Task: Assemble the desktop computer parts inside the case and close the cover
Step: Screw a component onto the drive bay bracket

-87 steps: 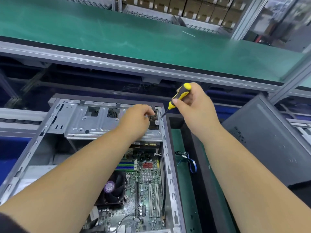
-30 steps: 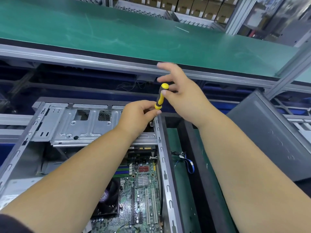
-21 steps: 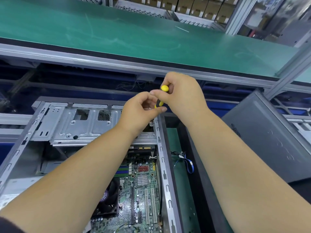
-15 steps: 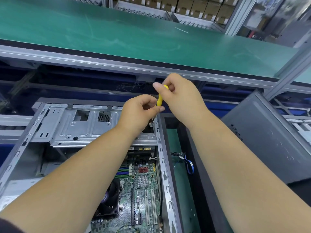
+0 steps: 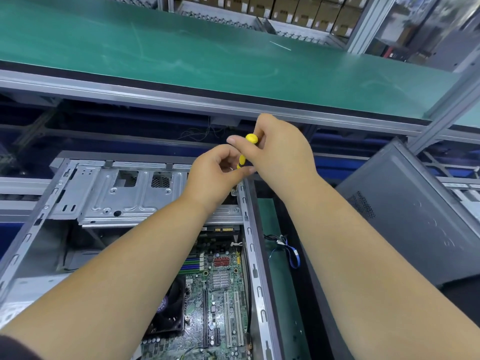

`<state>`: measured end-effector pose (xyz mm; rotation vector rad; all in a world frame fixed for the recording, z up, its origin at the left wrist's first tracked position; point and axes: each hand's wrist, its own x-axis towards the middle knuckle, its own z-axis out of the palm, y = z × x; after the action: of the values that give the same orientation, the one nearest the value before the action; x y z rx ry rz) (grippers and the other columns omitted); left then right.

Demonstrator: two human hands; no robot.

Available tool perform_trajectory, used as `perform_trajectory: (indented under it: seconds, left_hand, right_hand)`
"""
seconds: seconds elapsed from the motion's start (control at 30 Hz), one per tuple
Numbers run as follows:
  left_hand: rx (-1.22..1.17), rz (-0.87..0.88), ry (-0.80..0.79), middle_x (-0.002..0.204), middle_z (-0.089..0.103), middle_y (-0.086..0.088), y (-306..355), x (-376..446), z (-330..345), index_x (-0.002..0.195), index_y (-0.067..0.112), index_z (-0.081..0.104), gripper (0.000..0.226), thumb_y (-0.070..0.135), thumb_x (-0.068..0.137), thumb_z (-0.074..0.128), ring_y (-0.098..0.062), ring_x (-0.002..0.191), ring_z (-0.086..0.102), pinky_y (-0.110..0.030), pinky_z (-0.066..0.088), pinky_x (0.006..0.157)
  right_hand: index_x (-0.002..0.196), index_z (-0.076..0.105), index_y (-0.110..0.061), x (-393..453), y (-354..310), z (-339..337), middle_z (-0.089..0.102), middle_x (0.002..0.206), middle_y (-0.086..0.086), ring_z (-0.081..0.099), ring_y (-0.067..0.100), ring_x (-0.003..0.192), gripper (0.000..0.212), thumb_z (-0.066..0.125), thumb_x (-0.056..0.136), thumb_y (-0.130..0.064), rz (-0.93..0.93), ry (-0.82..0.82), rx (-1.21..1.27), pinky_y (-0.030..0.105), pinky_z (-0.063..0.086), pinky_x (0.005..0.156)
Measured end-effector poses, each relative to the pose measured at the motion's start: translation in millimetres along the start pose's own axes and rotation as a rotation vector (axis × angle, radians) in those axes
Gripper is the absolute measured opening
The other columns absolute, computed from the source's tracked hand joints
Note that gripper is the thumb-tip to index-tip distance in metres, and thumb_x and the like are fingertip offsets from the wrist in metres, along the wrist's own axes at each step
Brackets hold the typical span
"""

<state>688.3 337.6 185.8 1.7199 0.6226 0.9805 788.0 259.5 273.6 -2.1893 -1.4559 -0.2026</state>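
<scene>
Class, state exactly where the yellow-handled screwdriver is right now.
In the head view, the screwdriver stands near upright, gripped by the right hand, beside the left hand, above the case's far right corner.

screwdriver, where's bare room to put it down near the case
The green shelf above the case is bare but for a thin white strip. The green mat strip right of the case is free below the blue cable. Inside, the motherboard and drive bracket crowd everything.

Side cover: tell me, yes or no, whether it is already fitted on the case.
No: the side cover leans apart to the right of the open case, whose motherboard lies exposed.
</scene>
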Motion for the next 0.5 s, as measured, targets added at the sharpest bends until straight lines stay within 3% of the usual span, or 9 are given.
perform_trajectory:
  seconds: [0.1, 0.2, 0.27, 0.37, 0.5]
  left_hand:
    - [0.012, -0.016, -0.021, 0.072, 0.062, 0.012, -1.2, 0.9, -3.5, 0.08, 0.029, 0.069, 0.009, 0.023, 0.082, 0.076, -0.001, 0.067, 0.053, -0.013, 0.042, 0.063]
    - [0.034, -0.037, -0.092, 0.089, 0.07, 0.003, -1.5, 1.1, -5.4, 0.1, 0.027, 0.074, 0.012, 0.023, 0.09, 0.068, -0.009, 0.081, 0.06, -0.018, 0.047, 0.071]
    - [0.028, -0.032, -0.121, 0.094, 0.07, 0.007, -0.5, 1.0, -5.2, 0.104, 0.029, 0.072, 0.016, 0.025, 0.09, 0.067, -0.006, 0.086, 0.062, -0.013, 0.047, 0.075]
    - [-0.022, -0.012, -0.087, 0.095, 0.069, 0.011, 4.5, 0.7, -1.7, 0.102, 0.031, 0.068, 0.027, 0.034, 0.076, 0.077, -0.004, 0.091, 0.063, -0.018, 0.049, 0.08]
    - [0.008, -0.013, -0.025, 0.085, 0.065, 0.007, 7.9, 1.6, 1.3, 0.089, 0.029, 0.067, 0.033, 0.046, 0.061, 0.073, -0.006, 0.077, 0.057, -0.015, 0.045, 0.067]
  right_hand:
    - [0.114, 0.06, -0.031, -1.4, 4.9, -6.0, 0.062, 0.097, -0.011, 0.06, 0.009, 0.084, 0.022, 0.06, 0.094, -0.038, -0.002, -0.098, 0.333, 0.034, 0.053, 0.077]
    - [0.124, 0.062, -0.036, -0.6, 9.6, -12.8, 0.06, 0.107, -0.015, 0.056, 0.004, 0.091, 0.038, 0.057, 0.095, -0.012, -0.099, -0.193, 0.255, 0.02, 0.044, 0.081]
    - [0.121, 0.066, -0.032, 2.9, 9.9, -14.5, 0.059, 0.106, -0.013, 0.053, 0.005, 0.088, 0.031, 0.059, 0.095, -0.015, -0.098, -0.162, 0.168, 0.019, 0.04, 0.079]
    - [0.104, 0.066, -0.024, 5.7, 9.1, -12.2, 0.06, 0.097, -0.008, 0.054, 0.011, 0.085, 0.014, 0.067, 0.091, -0.029, -0.096, -0.101, 0.069, 0.028, 0.045, 0.077]
    - [0.086, 0.051, -0.021, 1.0, 4.3, -4.4, 0.055, 0.078, -0.005, 0.053, 0.017, 0.077, 0.033, 0.066, 0.086, -0.049, -0.052, -0.036, -0.004, 0.032, 0.041, 0.062]
